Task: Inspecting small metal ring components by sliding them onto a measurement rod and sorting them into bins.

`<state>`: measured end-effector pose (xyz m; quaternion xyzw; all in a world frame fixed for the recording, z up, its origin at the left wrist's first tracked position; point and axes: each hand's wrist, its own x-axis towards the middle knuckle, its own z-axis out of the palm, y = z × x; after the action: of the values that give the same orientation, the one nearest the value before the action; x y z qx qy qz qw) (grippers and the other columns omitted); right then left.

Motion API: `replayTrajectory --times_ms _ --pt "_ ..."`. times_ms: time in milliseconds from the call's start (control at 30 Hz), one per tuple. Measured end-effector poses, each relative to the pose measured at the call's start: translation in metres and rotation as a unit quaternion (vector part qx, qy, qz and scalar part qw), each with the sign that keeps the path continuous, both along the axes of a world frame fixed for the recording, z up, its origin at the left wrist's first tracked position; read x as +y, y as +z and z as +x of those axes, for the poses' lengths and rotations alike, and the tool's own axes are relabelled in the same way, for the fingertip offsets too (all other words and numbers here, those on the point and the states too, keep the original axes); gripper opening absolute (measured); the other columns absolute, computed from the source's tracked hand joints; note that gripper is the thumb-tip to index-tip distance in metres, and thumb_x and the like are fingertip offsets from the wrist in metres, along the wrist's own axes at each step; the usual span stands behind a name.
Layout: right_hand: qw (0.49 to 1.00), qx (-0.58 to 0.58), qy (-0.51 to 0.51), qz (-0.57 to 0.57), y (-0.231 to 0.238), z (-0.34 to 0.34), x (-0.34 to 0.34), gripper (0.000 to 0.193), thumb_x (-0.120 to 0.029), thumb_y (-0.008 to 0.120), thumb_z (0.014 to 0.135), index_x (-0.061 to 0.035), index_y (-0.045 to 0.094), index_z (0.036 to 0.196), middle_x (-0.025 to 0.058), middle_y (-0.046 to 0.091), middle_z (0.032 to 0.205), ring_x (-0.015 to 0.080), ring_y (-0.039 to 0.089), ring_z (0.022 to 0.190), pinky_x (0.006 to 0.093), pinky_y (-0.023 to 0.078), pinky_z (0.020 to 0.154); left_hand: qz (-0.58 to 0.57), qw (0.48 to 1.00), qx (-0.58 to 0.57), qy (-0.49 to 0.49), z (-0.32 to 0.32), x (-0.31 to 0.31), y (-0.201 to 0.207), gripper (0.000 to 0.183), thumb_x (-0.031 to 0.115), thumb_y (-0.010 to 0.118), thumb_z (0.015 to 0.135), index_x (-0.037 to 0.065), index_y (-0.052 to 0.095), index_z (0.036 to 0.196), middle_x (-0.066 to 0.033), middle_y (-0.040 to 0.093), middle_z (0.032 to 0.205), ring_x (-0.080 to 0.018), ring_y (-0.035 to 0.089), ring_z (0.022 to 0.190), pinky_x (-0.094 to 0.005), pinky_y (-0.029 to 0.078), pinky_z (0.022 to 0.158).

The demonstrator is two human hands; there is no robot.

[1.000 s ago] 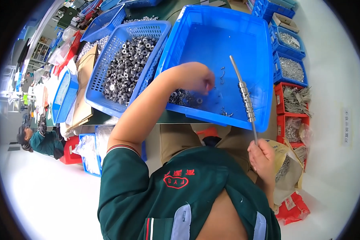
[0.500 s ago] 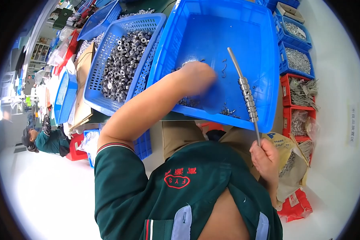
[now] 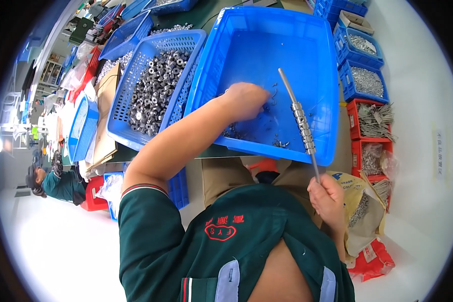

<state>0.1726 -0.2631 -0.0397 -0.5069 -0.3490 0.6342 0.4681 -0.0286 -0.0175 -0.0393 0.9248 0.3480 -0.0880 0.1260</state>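
Observation:
My right hand [image 3: 327, 194] is closed round the lower end of a thin metal rod [image 3: 288, 84] that slants up and leftward over the front right of the large blue tray [image 3: 329, 60]. Several shiny metal rings [image 3: 303, 128] are threaded along the rod's middle and lower part. Inside the tray, my left hand [image 3: 246, 100] is low at the left side, back of the hand up. Its fingers are hidden and slightly blurred, so whether it grips anything does not show. Small dark metal bits [image 3: 281, 143] lie scattered on the tray bottom near both hands.
Left of the tray stands a perforated blue basket [image 3: 117, 118] full of small dark and silver metal rings. Blue bins [image 3: 360, 80] and red bins [image 3: 356, 123] of metal parts line the right side. A person [image 3: 60, 183] in dark green works at far left.
My right hand and the rod have shifted slightly left, the rod's tip lower. My left hand remains in the tray, a little lower and less blurred. The whole view has moved slightly.

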Motion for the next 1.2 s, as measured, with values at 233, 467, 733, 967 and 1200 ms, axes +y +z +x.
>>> replayTrajectory --times_ms 233,467,733,967,1200 --pt "1.000 -0.004 0.008 0.009 -0.001 0.002 -0.002 0.015 -0.013 0.052 0.091 -0.0012 0.052 0.083 -0.0050 0.042 0.057 0.0011 0.036 0.047 0.0175 0.027 0.042 -0.159 0.918 -0.331 0.151 -0.007 0.010 0.024 0.021 0.019 0.060 0.083 0.001 0.064 0.093 -0.0116 0.065 0.084 -0.0231 0.061 0.077 -0.0336 0.048 0.072" --pt "0.999 0.017 0.023 0.015 -0.004 0.002 -0.005 0.013 -0.013 0.051 0.092 -0.0033 0.052 0.082 -0.0058 0.041 0.057 0.0008 0.036 0.046 0.0168 0.026 0.042 -0.526 0.636 -0.536 0.179 -0.019 0.013 0.039 0.020 0.012 0.050 0.092 0.001 0.055 0.108 -0.0059 0.060 0.093 -0.0130 0.056 0.083 -0.0260 0.045 0.074" --pt "1.000 0.007 0.009 -0.005 0.000 -0.002 0.001 0.015 -0.013 0.050 0.092 -0.0036 0.052 0.081 -0.0060 0.041 0.056 0.0010 0.035 0.045 0.0170 0.025 0.041 -0.583 0.618 -0.508 0.140 -0.009 0.011 0.039 0.024 0.019 0.056 0.091 0.002 0.055 0.108 -0.0075 0.059 0.097 -0.0130 0.054 0.083 -0.0259 0.045 0.075" --pt "1.000 0.021 0.010 -0.007 -0.003 -0.001 0.001 0.016 -0.012 0.050 0.092 -0.0033 0.052 0.079 -0.0055 0.041 0.055 0.0013 0.035 0.045 0.0172 0.025 0.040 -0.562 0.613 -0.526 0.181 -0.015 0.012 0.042 0.022 0.018 0.056 0.090 0.004 0.055 0.107 -0.0053 0.058 0.098 -0.0122 0.053 0.084 -0.0258 0.043 0.074" --pt "0.999 0.030 0.009 0.007 -0.002 -0.003 -0.002 0.015 -0.012 0.050 0.092 -0.0029 0.052 0.081 -0.0057 0.040 0.056 0.0012 0.035 0.045 0.0170 0.025 0.040 -0.551 0.620 -0.544 0.128 -0.018 0.018 0.033 0.019 0.018 0.057 0.089 0.007 0.057 0.104 -0.0033 0.057 0.100 -0.0124 0.052 0.091 -0.0255 0.041 0.077"
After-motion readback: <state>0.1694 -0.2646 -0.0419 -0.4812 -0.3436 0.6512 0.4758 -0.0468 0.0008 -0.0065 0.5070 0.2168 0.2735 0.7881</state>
